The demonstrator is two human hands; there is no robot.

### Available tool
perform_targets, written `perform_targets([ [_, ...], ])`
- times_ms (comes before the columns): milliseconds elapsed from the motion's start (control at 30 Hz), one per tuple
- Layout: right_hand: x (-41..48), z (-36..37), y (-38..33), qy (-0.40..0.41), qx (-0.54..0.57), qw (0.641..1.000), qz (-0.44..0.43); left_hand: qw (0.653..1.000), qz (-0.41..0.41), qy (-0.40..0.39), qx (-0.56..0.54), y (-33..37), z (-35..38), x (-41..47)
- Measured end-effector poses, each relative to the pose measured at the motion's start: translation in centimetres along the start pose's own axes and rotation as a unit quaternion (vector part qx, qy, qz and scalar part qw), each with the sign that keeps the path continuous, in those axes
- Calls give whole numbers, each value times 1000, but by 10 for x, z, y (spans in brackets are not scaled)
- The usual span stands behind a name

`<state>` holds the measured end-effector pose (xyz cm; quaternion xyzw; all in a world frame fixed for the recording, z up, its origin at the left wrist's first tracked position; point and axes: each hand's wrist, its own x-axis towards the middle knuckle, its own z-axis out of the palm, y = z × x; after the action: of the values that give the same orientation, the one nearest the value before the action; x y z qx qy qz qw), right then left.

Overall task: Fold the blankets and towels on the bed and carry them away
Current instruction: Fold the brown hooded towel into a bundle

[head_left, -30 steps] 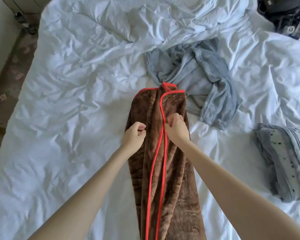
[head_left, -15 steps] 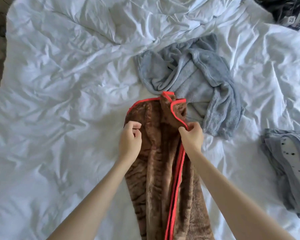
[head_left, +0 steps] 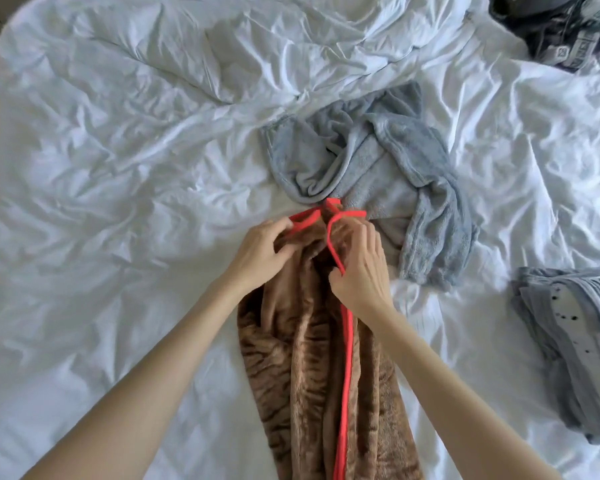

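Bedding fills the head view: a rumpled white bed (head_left: 118,168) carries everything here. A brown blanket (head_left: 312,393) with tiger-like stripes lies in a long narrow bunch, running from the bed's near edge up toward its middle. A red trim (head_left: 345,375) runs along its length and loops round its far end.

The left hand (head_left: 260,254) grasps the blanket's far left corner, fingers curled over the red border. The right hand (head_left: 361,268) grasps the blanket just beside it, thumb and fingers pinching the red trim where it bends. The two hands sit close together at the blanket's far end.

A grey towel (head_left: 413,161) lies crumpled just beyond the hands, its near folds touching the blanket's red tip. A folded grey spotted blanket (head_left: 575,348) rests at the bed's right edge, apart from the towel. A dark bundle (head_left: 561,26) sits at the far right corner; what it is cannot be told.
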<state>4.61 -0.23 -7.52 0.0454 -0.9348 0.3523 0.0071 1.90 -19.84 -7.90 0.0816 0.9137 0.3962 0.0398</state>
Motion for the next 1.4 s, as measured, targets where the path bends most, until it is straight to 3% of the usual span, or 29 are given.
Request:
perform_targets([
  [67,22,1,-9,-67,-34,994,-76,998,36,-40,-13,10,-6,0],
  [133,41,2,-13,-121,-89,983,-106,998,59,-25,-28,17,-12,-1],
  [200,53,1,-12,-111,-160,973,-122,996,60,-17,-61,19,-18,-1],
  [300,59,-4,-1,-82,-184,972,-122,992,7,-88,-91,13,-24,-3],
  [433,57,-10,11,-69,-210,968,-122,972,-11,-196,131,3,-26,-12],
  [533,57,-11,15,-53,-223,968,-102,945,-9,-178,274,-3,-36,-8],
  [700,60,-16,21,-50,-248,967,-31,893,-94,-185,399,-22,-71,-1],
  [833,60,-16,27,-79,-243,967,18,940,-156,-105,286,-44,-72,-11],
  [933,62,-13,25,-134,-217,967,4,960,-214,-140,114,-54,-53,-19],
  [1033,61,-6,20,-178,-177,967,-53,942,-262,-191,-85,-54,-33,-29],
  [1100,61,-2,18,-180,-128,975,-37,949,-231,-214,-29,-59,-25,-36],
  [1167,67,0,12,-211,-90,973,34,957,-240,-160,-13,-59,-27,-38],
  [1300,84,10,-13,-364,-116,918,104,961,-248,-53,-112,-50,-43,-30],
  [1400,94,20,-38,-404,39,906,121,952,-241,-79,-169,-41,-52,-27],
])
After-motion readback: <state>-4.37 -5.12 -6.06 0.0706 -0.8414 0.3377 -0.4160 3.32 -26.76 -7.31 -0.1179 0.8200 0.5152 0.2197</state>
